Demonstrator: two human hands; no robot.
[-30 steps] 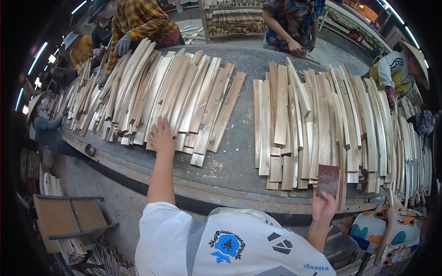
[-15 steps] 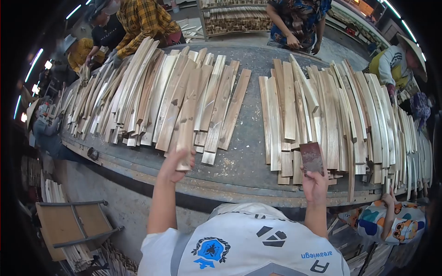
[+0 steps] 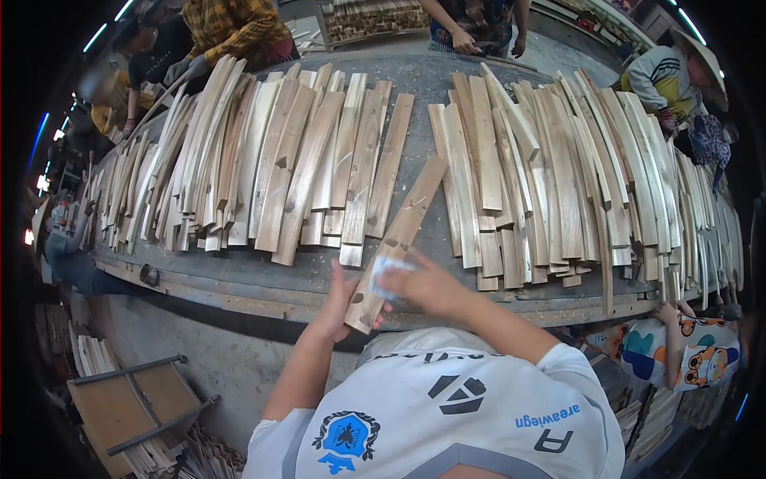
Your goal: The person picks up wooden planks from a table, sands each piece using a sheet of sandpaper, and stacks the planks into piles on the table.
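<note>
My left hand (image 3: 338, 306) grips the lower end of a wooden slat (image 3: 412, 214) with dark knots. The slat slants up and right over the gap between two rows of slats. My right hand (image 3: 429, 284), blurred, presses a piece of sandpaper (image 3: 384, 273) against the slat's face near my left hand. The sandpaper's pale bluish-white side shows; its other side is hidden. Closest to the held slat on the left is the row of slats (image 3: 299, 172), and on the right lies another row (image 3: 562, 176).
A grey worktable (image 3: 311, 275) with scattered wood chips carries both rows. Several people stand around it, including one in a yellow checked shirt (image 3: 243, 32) and one in a patterned top (image 3: 678, 351). A brown-panelled frame (image 3: 144, 407) stands on the floor at lower left.
The slat has swung from over the left row into the gap, now tilting right. My right hand has brought the sandpaper across from the right row onto the slat.
</note>
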